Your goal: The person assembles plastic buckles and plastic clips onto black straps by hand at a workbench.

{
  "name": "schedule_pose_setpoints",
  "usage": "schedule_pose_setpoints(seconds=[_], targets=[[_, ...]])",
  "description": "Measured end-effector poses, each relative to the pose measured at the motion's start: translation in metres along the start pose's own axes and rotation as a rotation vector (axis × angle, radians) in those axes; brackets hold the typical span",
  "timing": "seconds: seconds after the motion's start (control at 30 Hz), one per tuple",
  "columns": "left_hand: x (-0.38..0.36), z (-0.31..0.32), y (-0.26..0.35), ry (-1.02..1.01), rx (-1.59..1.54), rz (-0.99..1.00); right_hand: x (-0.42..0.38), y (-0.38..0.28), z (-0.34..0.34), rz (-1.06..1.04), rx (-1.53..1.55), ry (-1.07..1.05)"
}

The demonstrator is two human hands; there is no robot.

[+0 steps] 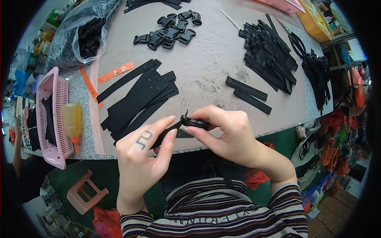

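Note:
Close to the table's front edge, my right hand (pixel 228 131) pinches a black plastic side-release buckle (pixel 199 124) between thumb and fingers. A black webbing strap (pixel 170 131) is gripped in my left hand (pixel 143 156), its end at the buckle's left side, where a short tip sticks up. Part of the strap is hidden behind my left fingers. Beyond my left hand lies a stack of wide black straps (pixel 137 93). Two short black strips (pixel 252 101) rest beyond my right hand. Several loose black buckles (pixel 170 33) are heaped at the far side of the table.
At right lies a big pile of black straps (pixel 270 59), beside black scissors (pixel 297 43). Orange strips (pixel 116 72), a pink basket (pixel 63 95) and a yellow liquid bottle (pixel 72 119) line the left. A plastic bag (pixel 75 35) stands far left; a stool (pixel 85 194) is below.

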State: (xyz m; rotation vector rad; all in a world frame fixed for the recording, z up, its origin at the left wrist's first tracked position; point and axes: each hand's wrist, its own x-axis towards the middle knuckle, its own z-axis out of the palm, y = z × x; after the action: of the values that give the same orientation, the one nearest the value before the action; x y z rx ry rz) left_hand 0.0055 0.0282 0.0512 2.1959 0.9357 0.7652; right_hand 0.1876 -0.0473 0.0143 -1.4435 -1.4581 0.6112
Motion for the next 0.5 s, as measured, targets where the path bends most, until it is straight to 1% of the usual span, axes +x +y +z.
schedule_pose_setpoints(seconds=[0.03, 0.2, 0.4, 0.5], targets=[[-0.0012, -0.0004, -0.0016, -0.025, -0.009, -0.002, -0.0002, -0.0005, 0.0002, -0.012, -0.007, -0.009], [-0.0013, 0.0038, -0.0038, -0.03, -0.016, 0.021, -0.0005, -0.0036, 0.0017, -0.044, -0.023, -0.029], [-0.0011, 0.002, -0.0033, -0.059, 0.011, 0.038, 0.0007, -0.0064, -0.0041, -0.012, -0.009, -0.13], [-0.0004, -0.0026, -0.0043, -0.104, 0.021, 0.067, 0.0029, -0.0059, -0.0069, -0.084, -0.044, -0.175]])
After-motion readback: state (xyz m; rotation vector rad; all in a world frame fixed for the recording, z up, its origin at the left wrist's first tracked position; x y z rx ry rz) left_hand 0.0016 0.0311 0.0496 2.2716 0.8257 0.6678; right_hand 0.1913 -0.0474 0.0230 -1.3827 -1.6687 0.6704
